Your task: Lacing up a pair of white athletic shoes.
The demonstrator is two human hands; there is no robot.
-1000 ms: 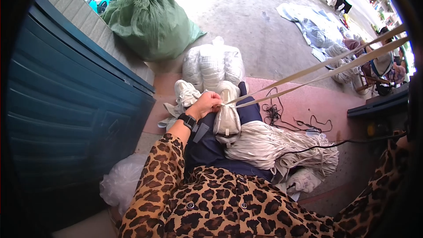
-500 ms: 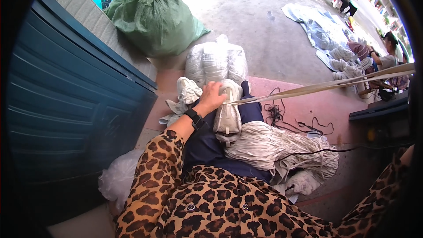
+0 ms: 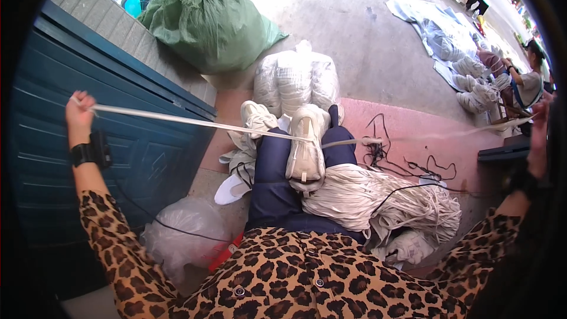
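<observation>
A beige sneaker (image 3: 305, 156) lies between my thighs on dark trousers. A pale shoelace (image 3: 195, 124) passes through its upper and stretches out to both sides. Far out at the left, my left hand (image 3: 81, 113) is closed in a fist around one end, in front of the dark door. At the far right edge my right hand (image 3: 538, 136) is raised with the other end running to its fingers, blurred by motion. A thick bundle of beige laces (image 3: 378, 198) is draped over my right thigh.
Another pale sneaker (image 3: 258, 117) sits by my left knee. Clear-wrapped white bundles (image 3: 295, 80) stand ahead. A big green sack (image 3: 215, 23) is at the far left, a blue door (image 3: 112, 142) at my left. Black cords (image 3: 378, 147) lie right. Two people work at the far right.
My left hand has left the sneaker and swung far left, drawing a lace end taut. My right hand has come into view at the right edge.
</observation>
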